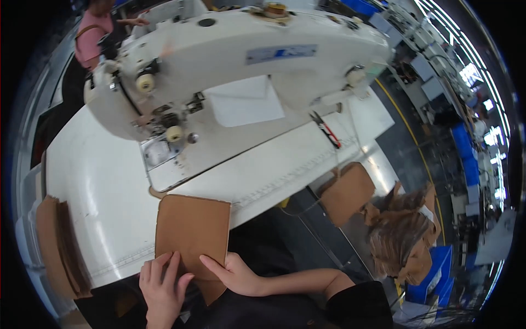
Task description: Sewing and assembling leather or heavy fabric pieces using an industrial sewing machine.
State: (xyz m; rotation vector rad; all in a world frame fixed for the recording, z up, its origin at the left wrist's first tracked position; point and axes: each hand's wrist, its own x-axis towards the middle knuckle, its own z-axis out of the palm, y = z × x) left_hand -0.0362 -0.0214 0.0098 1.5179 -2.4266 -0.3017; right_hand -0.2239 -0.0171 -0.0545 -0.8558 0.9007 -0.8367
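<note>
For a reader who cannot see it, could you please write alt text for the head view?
A right hand grips a brown panel while the left hand touches it, at the near edge of a white table with a sewing machine. Red snips lie on the table, a brown stack at left, a brown pile at right.

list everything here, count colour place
Sewing table: one, white, centre
Sewing machine: one, white, on table
Paper: one, white, under machine arm
Thread snips: one, red-black, table's right
Stacked panels: several, brown, left edge
Loose panel: at least one, brown, centre right
Piled pieces: uncountable, brown, lower right
Bins: several, blue, right side
Co-worker: one, pink top, upper left
Ceiling lights: several, white, upper right
Held panel: one, brown, lower centre
Left hand: one, bare, panel's left
Right hand: one, bare, panel's right
</note>
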